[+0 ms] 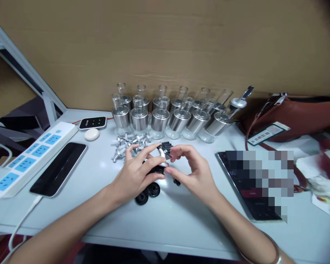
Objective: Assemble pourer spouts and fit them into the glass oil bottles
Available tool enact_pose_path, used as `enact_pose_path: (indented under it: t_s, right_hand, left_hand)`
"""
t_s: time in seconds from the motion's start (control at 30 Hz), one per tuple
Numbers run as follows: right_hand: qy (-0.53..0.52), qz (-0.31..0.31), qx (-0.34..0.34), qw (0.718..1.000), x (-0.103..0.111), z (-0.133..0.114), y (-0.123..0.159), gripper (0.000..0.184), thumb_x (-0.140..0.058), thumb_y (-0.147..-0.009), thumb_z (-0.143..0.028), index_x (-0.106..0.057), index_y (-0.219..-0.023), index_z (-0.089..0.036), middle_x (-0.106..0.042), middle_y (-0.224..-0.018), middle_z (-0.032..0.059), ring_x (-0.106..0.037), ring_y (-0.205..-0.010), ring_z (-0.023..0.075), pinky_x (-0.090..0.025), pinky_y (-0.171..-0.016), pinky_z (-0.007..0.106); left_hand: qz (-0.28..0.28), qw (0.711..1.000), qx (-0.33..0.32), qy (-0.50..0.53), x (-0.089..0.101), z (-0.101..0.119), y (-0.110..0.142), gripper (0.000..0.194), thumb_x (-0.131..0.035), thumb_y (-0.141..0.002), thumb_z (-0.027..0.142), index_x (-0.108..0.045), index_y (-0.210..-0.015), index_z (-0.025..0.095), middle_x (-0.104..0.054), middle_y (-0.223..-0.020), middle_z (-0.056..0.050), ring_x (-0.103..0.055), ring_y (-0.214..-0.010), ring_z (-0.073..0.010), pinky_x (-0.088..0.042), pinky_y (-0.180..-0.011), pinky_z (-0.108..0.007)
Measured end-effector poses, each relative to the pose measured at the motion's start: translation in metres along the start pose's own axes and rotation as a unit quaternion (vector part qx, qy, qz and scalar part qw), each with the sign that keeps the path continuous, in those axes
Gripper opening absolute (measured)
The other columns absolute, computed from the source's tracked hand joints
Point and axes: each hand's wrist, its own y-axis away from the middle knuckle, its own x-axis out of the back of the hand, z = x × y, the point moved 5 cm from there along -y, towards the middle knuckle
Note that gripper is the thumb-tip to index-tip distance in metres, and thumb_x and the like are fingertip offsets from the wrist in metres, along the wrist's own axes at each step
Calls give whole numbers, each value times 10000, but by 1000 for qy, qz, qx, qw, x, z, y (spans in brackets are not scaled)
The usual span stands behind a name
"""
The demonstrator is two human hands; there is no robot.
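My left hand (143, 168) pinches a silver metal pourer spout (162, 156) above the table, its fingers around the base. From the other side, my right hand (194, 170) closes in with curled fingers, and its thumb tip rests at the base of the spout. Just behind the fingertips lies a bunch of black parts (167, 146). Several more silver spouts (132, 141) lie in a loose heap beyond my left hand. Round black caps (142, 197) sit below my fingers, and further black pieces under the hands are partly hidden.
Two rows of glass bottles with steel sleeves (160, 119) stand at the back; the rightmost front one carries a silver top (238, 102). At left are a power strip (34, 157), a phone (59, 168), a small device (92, 123) and a white case (91, 134). Right: a tablet (236, 183), a brown bag (310, 117).
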Motion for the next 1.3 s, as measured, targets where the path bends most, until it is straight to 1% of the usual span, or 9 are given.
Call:
enact_pose_path:
  t_s: [0.13, 0.37, 0.57, 0.63, 0.73, 0.83, 1.0, 1.17, 1.3]
  right_hand:
    - [-58, -65, -66, 994, -6, 8, -1, 325, -713, -762, -314, -599, -1053, -225, -675, -944, 30, -613, -854, 173, -486, -786, 321]
    - [-110, -105, -91, 984, -11, 10, -2, 230, -717, -743, -273, -623, -946, -219, -672, -887, 22, -613, -819, 174, -495, -777, 324]
    - [-69, -7, -36, 997, 4, 5, -7, 470, -585, -848, -252, -399, -1280, -262, -589, -1000, 47, -591, -913, 177, -494, -818, 342]
    - [27, 61, 3, 998, 19, 2, -14, 396, -567, -850, -250, -454, -1229, -241, -545, -979, 56, -563, -873, 185, -488, -781, 348]
    - [190, 128, 64, 971, 42, -3, -31, 147, -567, -848, -289, -575, -959, -195, -470, -912, 62, -521, -824, 200, -480, -744, 363]
    - [272, 198, 101, 936, 64, -2, -51, 205, -564, -855, -367, -554, -927, -175, -466, -1005, 118, -519, -929, 242, -475, -796, 393]
    - [310, 191, 65, 929, 76, 22, -84, 263, -574, -832, -433, -522, -798, -178, -429, -1246, 196, -474, -1140, 327, -388, -967, 491]
    - [267, 200, 24, 942, 74, 46, -95, 217, -572, -832, -401, -599, -848, -186, -551, -943, 110, -546, -942, 265, -457, -853, 434]
    - [267, 219, 40, 938, 72, 50, -85, 299, -580, -822, -472, -616, -923, -193, -479, -1022, 97, -509, -963, 249, -435, -906, 438]
  left_hand:
    - [-4, 1000, -27, 3, -4, 3, 2, 167, -376, -1009, 277, -488, -1112, 208, -507, -1347, -184, -659, -917, -154, -166, -1036, -426]
    - [8, 999, -43, -28, -5, 4, 2, 161, -383, -996, 184, -475, -1123, 218, -496, -1356, -185, -628, -1028, -173, -219, -1033, -426]
    - [32, 999, -10, 5, 1, -3, 2, 262, -437, -968, 196, -377, -1223, 188, -443, -1383, -212, -594, -1091, -198, -262, -1038, -440]
    - [39, 999, -2, 6, 3, -3, 2, 262, -431, -964, 200, -376, -1219, 189, -487, -1336, -193, -543, -1170, -219, -277, -1032, -445]
    - [33, 999, -2, 5, 5, -1, 2, 228, -414, -960, 198, -396, -1188, 196, -559, -1235, -151, -504, -1213, -220, -275, -1029, -440]
    - [12, 1000, -13, 6, 4, 4, 2, 187, -392, -961, 188, -425, -1145, 197, -590, -1179, -128, -554, -1132, -206, -256, -1032, -441]
    - [9, 1000, -18, 21, 4, 8, 2, 171, -416, -942, 161, -470, -1103, 186, -620, -1124, -99, -597, -1065, -189, -248, -1037, -436]
    - [15, 999, -30, 24, 4, 11, 1, 168, -403, -937, 143, -487, -1078, 181, -634, -1087, -80, -616, -1020, -171, -254, -1032, -423]
    - [-6, 999, -27, 17, 2, 12, 0, 169, -390, -939, 151, -477, -1081, 182, -627, -1095, -89, -608, -1034, -184, -260, -1017, -435]
